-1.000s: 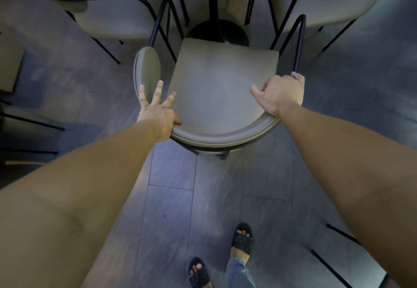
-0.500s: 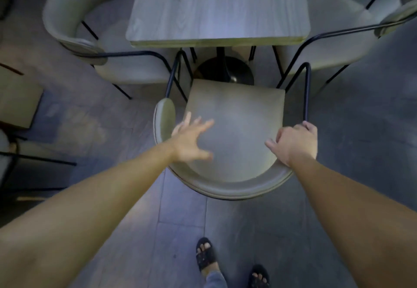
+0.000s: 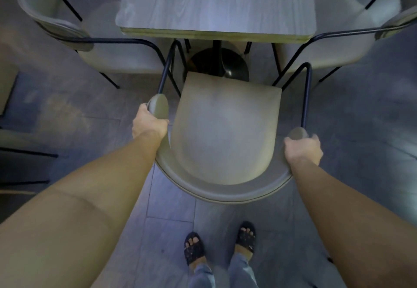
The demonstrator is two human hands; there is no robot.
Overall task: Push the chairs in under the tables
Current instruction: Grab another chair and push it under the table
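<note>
- Head view: I stand behind the chair (image 3: pixel 223 134) with both feet (image 3: pixel 194 248) on the floor tiles, looking down on its seat and curved backrest.
- My left hand (image 3: pixel 150 125) makes a closed grip around the padded left end of the backrest; the fingers wrap to the outer side, so I cannot see their tips.
- My right hand (image 3: pixel 303 150) is clamped on the right end of the backrest, just below the black armrest tube (image 3: pixel 306 93).
- The chair sits on the floor at the near edge of the surface (image 3: pixel 216 1). Its front seat edge lies close to the black pedestal base (image 3: pixel 217 66), but most of the seat is out from under the near edge.
- Two neighbour chairs flank it: one at the left edge of the surface (image 3: pixel 112 46), one at the right edge (image 3: pixel 334 39). Their black frames come close to my chair's front legs.
- Step in hand, as I judge it: both grips are set, and the push is under way or about to begin.
- The next move calls for a straight, even shove from both arms toward the pedestal, keeping the chair centred so its frame does not catch the neighbours' tubes.
- Against half a second ago: my left hand then hovered open over the seat; now it has shifted outward and closed on the backrest end. My right hand keeps its hold. More of the surface top shows now.
</note>
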